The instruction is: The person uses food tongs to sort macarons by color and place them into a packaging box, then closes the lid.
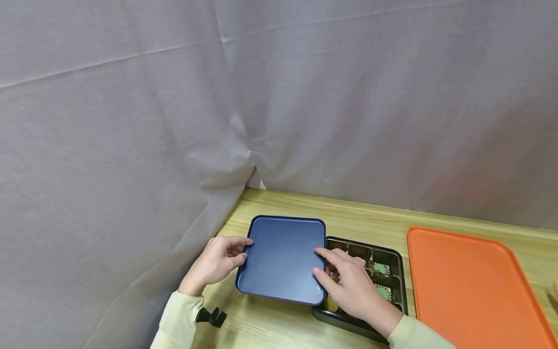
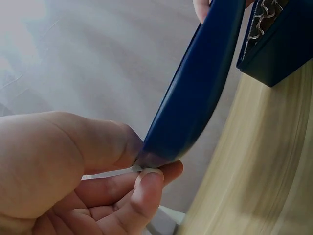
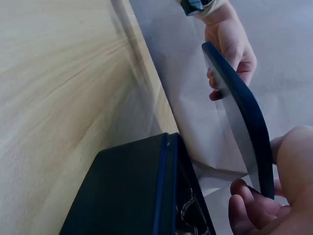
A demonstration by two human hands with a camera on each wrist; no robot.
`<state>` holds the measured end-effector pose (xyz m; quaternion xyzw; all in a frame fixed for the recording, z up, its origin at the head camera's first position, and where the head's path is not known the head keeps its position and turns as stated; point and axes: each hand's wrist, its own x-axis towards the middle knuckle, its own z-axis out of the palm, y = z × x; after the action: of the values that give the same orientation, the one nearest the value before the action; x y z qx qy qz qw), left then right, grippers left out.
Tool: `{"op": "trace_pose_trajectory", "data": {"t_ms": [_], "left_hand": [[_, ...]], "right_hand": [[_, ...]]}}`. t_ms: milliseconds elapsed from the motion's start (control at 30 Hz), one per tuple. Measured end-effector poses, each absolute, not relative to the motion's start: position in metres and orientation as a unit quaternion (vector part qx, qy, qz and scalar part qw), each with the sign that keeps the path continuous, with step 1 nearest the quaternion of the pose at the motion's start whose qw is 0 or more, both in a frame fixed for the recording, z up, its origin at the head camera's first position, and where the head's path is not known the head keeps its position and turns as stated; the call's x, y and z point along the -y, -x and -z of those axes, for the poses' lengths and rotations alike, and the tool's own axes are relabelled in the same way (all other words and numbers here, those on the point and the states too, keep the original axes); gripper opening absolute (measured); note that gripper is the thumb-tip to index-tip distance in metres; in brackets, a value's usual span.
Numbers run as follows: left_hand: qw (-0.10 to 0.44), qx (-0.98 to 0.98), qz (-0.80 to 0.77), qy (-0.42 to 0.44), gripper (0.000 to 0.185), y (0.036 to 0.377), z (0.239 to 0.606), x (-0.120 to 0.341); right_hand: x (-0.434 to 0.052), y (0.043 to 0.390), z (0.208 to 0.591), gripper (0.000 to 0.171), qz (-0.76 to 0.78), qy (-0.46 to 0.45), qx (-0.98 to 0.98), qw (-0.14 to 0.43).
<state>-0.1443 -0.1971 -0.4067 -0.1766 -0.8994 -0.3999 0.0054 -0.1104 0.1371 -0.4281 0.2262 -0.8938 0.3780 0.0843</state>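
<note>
Both hands, left hand [image 1: 216,264] at nine o'clock and right hand [image 1: 350,286] at three, pinch the blue lid [image 1: 282,259], seemingly lifted beside the dark box [image 1: 394,271].

- Blue lid [image 1: 281,259], pinched between both hands: smooth, glossy, plastic-looking.
- Box [image 1: 383,276] under the right hand: dark, glossy liner.
- Table [image 1: 279,329] beneath the hands: pale wood, matt grain.
- Orange tray [image 1: 471,291], right of the right hand: smooth, matt.
- Backdrop [image 1: 174,97] beyond the hands: grey creased cloth.
</note>
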Motion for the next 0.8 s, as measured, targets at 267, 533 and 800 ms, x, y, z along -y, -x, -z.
{"op": "trace_pose_trajectory", "data": {"t_ms": [267,533,800], "left_hand": [[-0.008,0.877,0.441,0.189,0.032,0.146,0.409,0.189],[-0.011,0.868,0.446,0.218,0.029,0.152,0.412,0.169],[-0.029,0.858,0.447,0.25,0.029,0.16,0.416,0.142]], "right_hand": [[-0.146,0.11,0.426,0.04,-0.417,-0.177,0.889,0.063],[-0.165,0.104,0.424,0.04,-0.402,-0.161,0.895,0.105],[-0.189,0.095,0.426,0.041,-0.374,-0.146,0.904,0.15]]}}
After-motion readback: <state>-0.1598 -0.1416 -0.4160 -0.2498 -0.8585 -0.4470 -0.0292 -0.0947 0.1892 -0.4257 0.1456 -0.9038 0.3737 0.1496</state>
